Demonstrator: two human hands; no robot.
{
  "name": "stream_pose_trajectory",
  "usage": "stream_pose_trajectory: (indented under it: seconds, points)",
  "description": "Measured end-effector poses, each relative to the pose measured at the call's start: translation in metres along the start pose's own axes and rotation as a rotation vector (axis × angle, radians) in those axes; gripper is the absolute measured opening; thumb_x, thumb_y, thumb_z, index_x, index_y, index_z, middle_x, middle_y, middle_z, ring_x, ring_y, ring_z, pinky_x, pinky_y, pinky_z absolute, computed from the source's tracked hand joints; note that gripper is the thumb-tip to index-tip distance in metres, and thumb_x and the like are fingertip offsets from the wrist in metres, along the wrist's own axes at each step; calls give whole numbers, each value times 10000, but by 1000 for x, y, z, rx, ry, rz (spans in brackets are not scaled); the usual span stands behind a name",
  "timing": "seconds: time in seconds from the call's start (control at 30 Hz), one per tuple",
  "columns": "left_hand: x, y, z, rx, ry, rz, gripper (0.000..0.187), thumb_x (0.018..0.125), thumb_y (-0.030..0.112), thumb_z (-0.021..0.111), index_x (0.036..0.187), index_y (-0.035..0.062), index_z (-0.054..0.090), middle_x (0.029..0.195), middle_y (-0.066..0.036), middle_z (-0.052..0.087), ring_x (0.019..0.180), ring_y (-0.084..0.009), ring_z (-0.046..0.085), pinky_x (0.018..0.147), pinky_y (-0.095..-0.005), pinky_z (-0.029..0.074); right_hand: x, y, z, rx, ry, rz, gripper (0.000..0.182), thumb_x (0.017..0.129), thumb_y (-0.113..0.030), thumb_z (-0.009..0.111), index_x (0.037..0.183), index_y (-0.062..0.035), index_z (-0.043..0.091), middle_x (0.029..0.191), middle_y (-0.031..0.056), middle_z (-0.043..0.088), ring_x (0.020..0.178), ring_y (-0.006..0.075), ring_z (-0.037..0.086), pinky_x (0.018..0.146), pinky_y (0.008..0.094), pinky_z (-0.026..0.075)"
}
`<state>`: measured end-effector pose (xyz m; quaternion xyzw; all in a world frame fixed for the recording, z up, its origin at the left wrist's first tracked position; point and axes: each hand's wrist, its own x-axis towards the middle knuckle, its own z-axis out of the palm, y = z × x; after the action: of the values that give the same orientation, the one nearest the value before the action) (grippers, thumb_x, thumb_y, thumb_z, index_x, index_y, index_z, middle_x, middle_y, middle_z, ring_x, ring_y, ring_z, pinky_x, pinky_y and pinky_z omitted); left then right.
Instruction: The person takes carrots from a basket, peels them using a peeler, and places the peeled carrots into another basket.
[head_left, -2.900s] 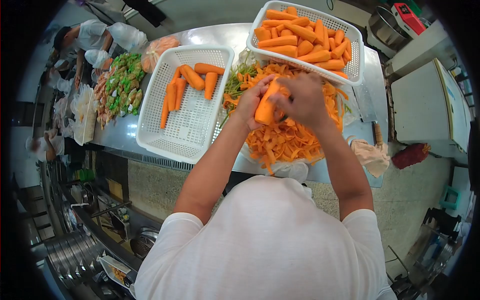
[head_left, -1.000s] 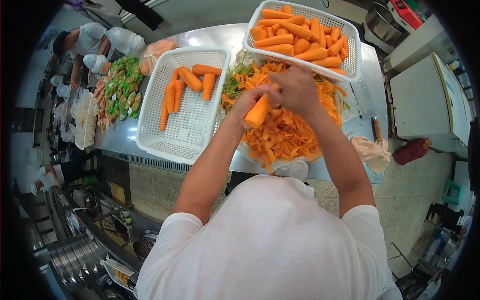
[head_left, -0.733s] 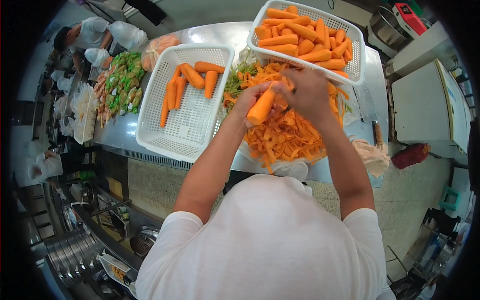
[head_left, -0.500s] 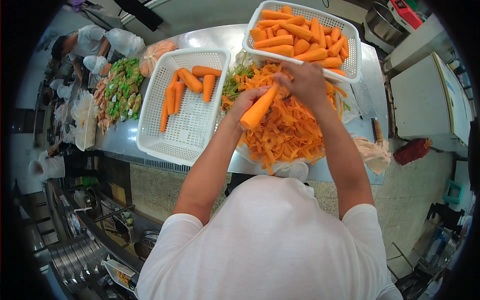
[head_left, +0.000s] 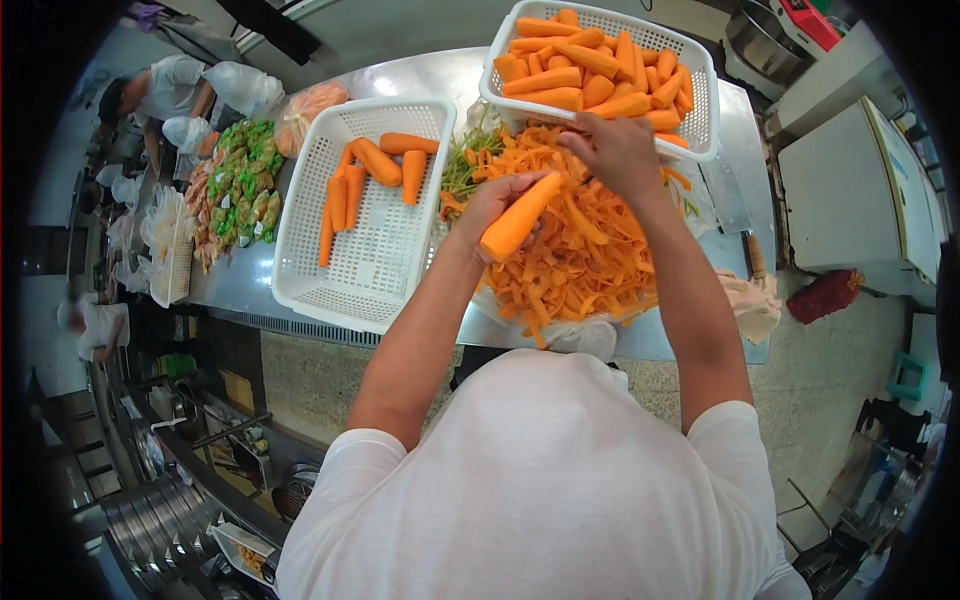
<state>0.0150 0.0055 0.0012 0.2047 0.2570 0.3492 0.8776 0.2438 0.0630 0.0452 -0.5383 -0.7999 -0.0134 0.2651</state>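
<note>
My left hand (head_left: 492, 208) is wrapped round a peeled carrot (head_left: 520, 217), its thick end toward me, above a heap of orange peelings (head_left: 580, 265). Just right of the carrot's far tip, my right hand (head_left: 617, 155) has its fingers curled round a small dark object, too hidden to make out. Behind it stands a white basket (head_left: 708, 110) full of carrots (head_left: 590, 60). Left of the heap, another white basket (head_left: 300, 225) holds several carrots (head_left: 378, 160). Green stems (head_left: 462, 170) lie between that basket and the heap.
A cleaver (head_left: 728, 195) and a cloth (head_left: 752, 303) lie at the right of the metal table (head_left: 235, 285). Green-and-orange packets (head_left: 245, 180) and a plastic bag of orange food (head_left: 308, 115) are at the left. A person (head_left: 175, 90) stands at the far left.
My right hand has moved slightly away from the carrot, up and to the right. The carrot remains in my left hand, with more of its far end visible.
</note>
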Motion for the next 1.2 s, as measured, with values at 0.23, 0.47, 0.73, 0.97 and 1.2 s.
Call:
stream_pose_trajectory:
  seconds: [0.23, 0.47, 0.73, 0.97, 1.2]
  points:
    - [-1, 4, 22, -25, 155, 44, 392, 1031, 235, 500, 1375, 48, 516, 1004, -109, 679, 694, -188, 706, 512, -302, 613, -34, -72, -33, 192, 126, -199, 401, 871, -476, 731, 1113, -157, 750, 728, 44, 658, 747, 263, 641, 791, 437, 441]
    - [-12, 4, 15, 7, 42, 10, 381, 1049, 269, 517, 1356, 47, 550, 911, -109, 678, 705, -191, 699, 543, -309, 621, -4, 1, 0, -71, 22, 21, 406, 929, -533, 657, 934, -140, 755, 669, 63, 677, 685, 291, 664, 806, 439, 452]
    - [-19, 3, 1, -129, 73, -11, 410, 1056, 347, 532, 1334, 48, 556, 895, -99, 645, 683, -164, 680, 498, -291, 607, -36, 34, 7, 141, -46, 192, 461, 987, -542, 580, 974, -118, 761, 669, 70, 696, 692, 317, 674, 814, 458, 433]
    - [-9, -2, 9, -23, 127, 23, 352, 1068, 334, 504, 1289, 68, 567, 907, -77, 675, 641, -153, 685, 445, -285, 589, -64, -35, -27, 278, 42, 101, 376, 950, -484, 650, 980, -126, 761, 675, 58, 685, 704, 286, 645, 810, 426, 406]
    - [-7, -6, 25, -109, 198, 57, 342, 1064, 343, 499, 1303, 103, 545, 868, -94, 680, 631, -181, 678, 501, -299, 599, -80, -57, -42, 390, 86, -68, 283, 932, -405, 688, 941, -131, 759, 672, 39, 644, 649, 250, 587, 771, 400, 388]
